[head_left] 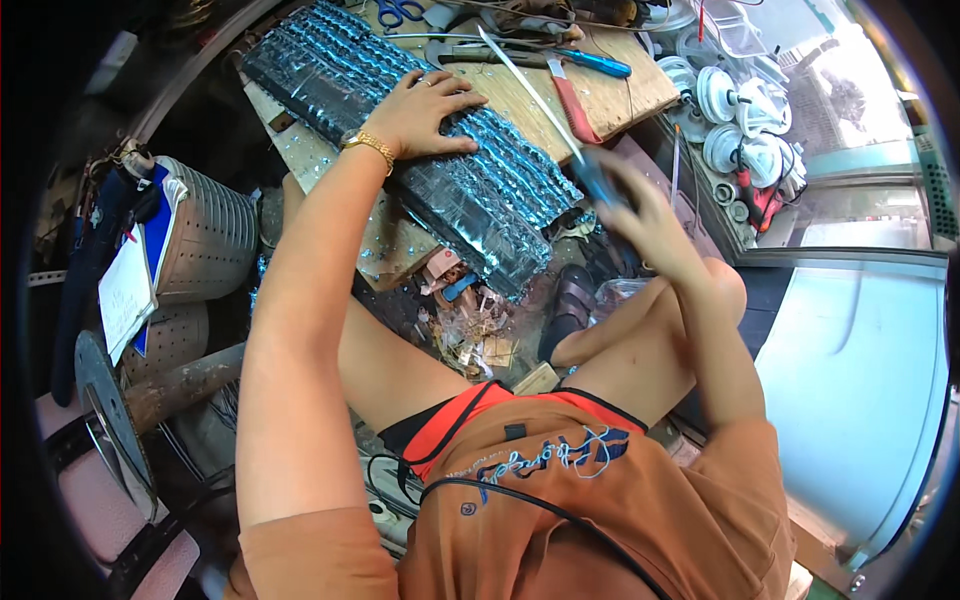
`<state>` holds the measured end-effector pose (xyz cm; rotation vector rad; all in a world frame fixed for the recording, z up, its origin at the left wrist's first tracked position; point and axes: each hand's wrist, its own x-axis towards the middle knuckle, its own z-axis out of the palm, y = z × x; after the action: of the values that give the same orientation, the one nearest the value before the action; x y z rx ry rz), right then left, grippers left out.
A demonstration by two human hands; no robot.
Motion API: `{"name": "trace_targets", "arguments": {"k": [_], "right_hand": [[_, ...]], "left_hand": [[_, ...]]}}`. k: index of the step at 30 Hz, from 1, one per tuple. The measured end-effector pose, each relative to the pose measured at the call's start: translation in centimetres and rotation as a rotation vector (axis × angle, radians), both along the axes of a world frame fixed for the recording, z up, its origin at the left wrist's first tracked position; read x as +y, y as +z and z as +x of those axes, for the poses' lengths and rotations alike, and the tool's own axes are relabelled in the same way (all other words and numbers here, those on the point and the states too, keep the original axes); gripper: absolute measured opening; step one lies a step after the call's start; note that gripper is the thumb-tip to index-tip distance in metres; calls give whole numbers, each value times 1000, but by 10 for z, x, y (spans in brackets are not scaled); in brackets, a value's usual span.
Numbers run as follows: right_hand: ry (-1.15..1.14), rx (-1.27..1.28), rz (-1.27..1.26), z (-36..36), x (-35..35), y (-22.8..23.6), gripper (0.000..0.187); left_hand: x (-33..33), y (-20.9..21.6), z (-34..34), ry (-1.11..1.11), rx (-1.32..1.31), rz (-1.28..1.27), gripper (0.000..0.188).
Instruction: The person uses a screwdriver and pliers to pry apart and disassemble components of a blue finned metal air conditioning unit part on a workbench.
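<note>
My left hand point(425, 112) lies with its fingers spread on a long slab point(480, 215). The slab has a dark, shiny side and rows of crinkled, blue-silver ridges, and one end juts past the edge of a wooden board point(300, 150). In my right hand point(645, 220), blurred by motion, is a long, thin-bladed tool point(530, 90) with a blue handle. Its pale blade points up and left, beyond the slab's far edge; I cannot tell whether it is a knife or a saw.
On the board are a hammer point(480, 53), a red-handled tool point(573, 108), a blue-handled tool point(600, 64) and scissors point(398, 12). Scraps point(475, 330) litter the floor between my legs. White plastic parts point(740, 110) pile up at right; a perforated metal bin point(210, 235) stands left.
</note>
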<state>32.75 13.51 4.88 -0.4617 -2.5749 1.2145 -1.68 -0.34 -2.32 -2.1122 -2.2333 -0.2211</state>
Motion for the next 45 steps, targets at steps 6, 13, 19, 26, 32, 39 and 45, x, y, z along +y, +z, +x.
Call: {"name": "trace_targets", "arguments": {"k": [6, 13, 19, 26, 32, 39, 45], "right_hand": [[-179, -327, -204, 177, -95, 46, 62], [-333, -398, -362, 214, -124, 49, 58], [-306, -450, -385, 215, -124, 54, 58], [-350, -544, -361, 207, -122, 64, 58], [-370, -453, -365, 205, -124, 55, 55], [-398, -503, -336, 196, -108, 65, 53], [-251, -520, -216, 198, -98, 69, 40]], "left_hand": [[12, 6, 7, -43, 7, 13, 82], [14, 10, 9, -45, 30, 10, 83], [10, 5, 1, -60, -32, 29, 82], [11, 11, 4, -73, -18, 35, 80], [7, 5, -2, -96, -59, 72, 82], [8, 1, -4, -91, -88, 88, 80], [8, 2, -6, -127, -132, 111, 77]]}}
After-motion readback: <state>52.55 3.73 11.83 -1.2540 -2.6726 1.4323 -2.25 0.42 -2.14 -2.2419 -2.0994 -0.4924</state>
